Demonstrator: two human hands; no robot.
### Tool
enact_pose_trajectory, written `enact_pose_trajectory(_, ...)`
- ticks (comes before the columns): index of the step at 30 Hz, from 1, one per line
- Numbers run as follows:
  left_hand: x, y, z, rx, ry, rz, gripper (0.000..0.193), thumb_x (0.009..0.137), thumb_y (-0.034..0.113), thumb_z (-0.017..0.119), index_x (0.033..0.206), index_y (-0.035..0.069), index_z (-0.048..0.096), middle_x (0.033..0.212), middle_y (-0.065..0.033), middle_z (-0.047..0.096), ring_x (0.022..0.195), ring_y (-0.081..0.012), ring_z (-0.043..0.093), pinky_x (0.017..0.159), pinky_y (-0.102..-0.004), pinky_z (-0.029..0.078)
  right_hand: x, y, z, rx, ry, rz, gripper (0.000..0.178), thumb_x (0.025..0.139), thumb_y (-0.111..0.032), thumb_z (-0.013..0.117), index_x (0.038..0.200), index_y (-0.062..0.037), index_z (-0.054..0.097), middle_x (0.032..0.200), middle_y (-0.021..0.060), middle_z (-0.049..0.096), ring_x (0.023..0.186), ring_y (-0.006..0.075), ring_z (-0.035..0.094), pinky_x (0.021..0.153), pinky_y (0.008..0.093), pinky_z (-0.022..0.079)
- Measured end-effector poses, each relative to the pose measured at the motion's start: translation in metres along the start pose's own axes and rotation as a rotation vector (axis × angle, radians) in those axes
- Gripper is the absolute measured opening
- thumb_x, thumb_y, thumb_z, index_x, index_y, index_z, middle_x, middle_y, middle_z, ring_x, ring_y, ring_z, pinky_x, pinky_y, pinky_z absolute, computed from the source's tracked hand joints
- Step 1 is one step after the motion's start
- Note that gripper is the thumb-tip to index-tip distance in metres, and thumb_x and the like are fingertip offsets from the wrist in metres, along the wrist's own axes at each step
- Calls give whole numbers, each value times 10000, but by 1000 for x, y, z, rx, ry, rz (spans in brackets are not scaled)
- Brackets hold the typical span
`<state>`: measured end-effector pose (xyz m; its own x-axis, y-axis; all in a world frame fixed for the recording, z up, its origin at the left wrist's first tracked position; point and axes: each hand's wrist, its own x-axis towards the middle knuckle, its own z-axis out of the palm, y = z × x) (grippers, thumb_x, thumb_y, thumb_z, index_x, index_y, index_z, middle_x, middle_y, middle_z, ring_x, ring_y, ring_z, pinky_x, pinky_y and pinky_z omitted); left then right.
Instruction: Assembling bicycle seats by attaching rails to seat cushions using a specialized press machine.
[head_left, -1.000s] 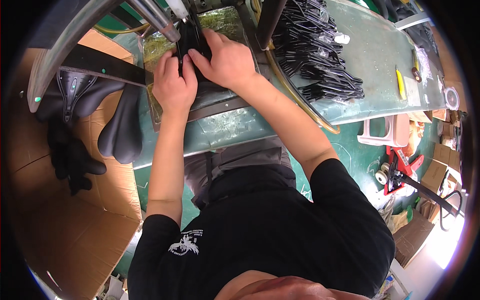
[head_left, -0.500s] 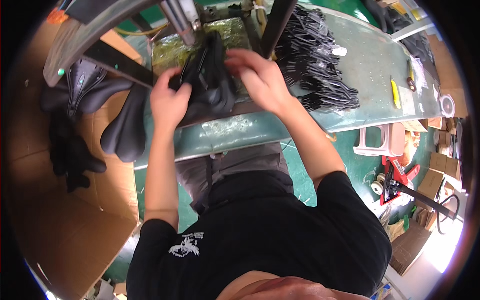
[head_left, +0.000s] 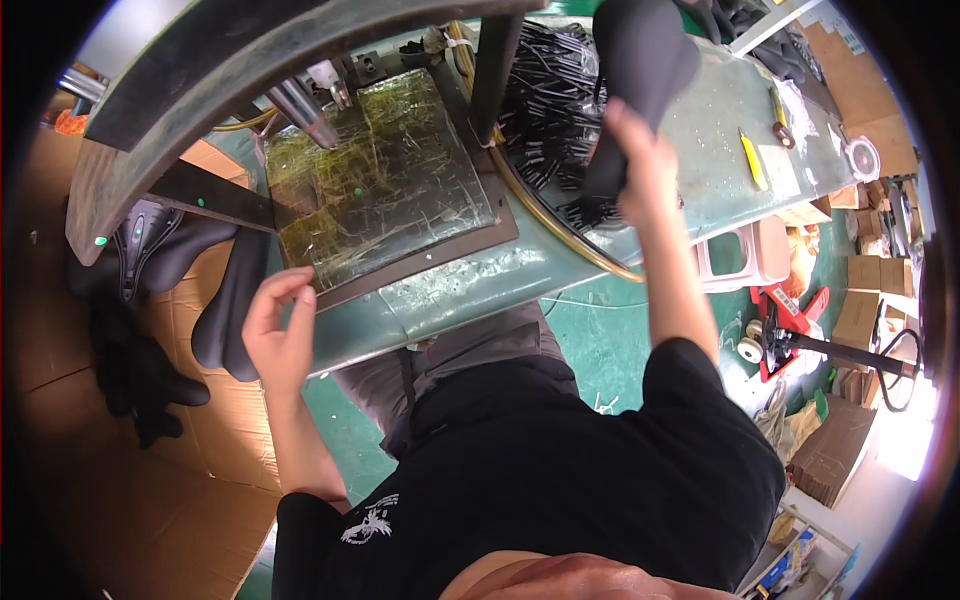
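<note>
A black bicycle saddle is raised over the right part of the bench, its smooth padded top in view. My right hand is closed around its side; the saddle hides some of the fingers. At the bench's near left edge my left hand holds nothing, thumb and fingers apart, close to the corner of a square plate wrapped in yellowish clear film. Above the bare plate, the metal rod of a press points down. Behind the lifted saddle lies a heap of thin black metal rails.
More black saddles lie in a large cardboard box on the left. A dark press frame and a hose stand near the plate. Farther right are a yellow knife, a pink stool and a red pallet jack.
The saddle has left the plate and risen to the right in my right hand. My left hand has drawn back toward the lower left. The view has shifted slightly.
</note>
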<state>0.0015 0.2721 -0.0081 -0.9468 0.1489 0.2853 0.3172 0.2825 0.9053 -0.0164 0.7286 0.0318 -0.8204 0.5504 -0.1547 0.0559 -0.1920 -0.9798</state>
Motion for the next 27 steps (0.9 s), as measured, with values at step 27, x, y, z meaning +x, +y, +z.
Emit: enact_pose_trajectory(27, -49, -18, -79, 1511, -78, 105, 807, 754, 21, 701, 1530, 157, 529, 1579, -106, 514, 1386, -366, 539, 1106, -487, 470, 32, -3, -113, -1820, -374, -784, 405, 772, 60, 630, 1168, -30, 630, 1064, 155, 639, 1075, 390, 640, 907, 485, 540)
